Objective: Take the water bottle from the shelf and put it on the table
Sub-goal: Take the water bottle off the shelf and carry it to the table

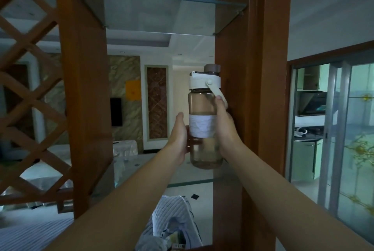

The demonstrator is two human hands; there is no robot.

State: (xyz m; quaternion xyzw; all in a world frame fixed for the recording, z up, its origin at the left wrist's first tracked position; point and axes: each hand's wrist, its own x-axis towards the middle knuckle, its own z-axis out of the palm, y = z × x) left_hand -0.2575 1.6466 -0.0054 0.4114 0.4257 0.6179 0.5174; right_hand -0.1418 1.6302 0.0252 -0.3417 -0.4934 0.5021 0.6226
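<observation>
A clear brownish water bottle (203, 109) with a white lid, a brown cap, a white carry strap and a white band round its middle stands upright in front of me, held up between two wooden posts. Its base is just above the lower glass shelf (190, 183); I cannot tell whether it touches it. My left hand (179, 136) presses on the bottle's left side at the band. My right hand (223, 127) wraps the right side, fingers reaching up to the strap. Both arms stretch out from below.
A second glass shelf (159, 11) spans the wooden posts (85, 89) overhead. A wooden lattice (26, 97) fills the left. The right post (253, 89) stands close behind my right hand. A glass sliding door (344, 129) is at right. Striped fabric (174, 220) lies below.
</observation>
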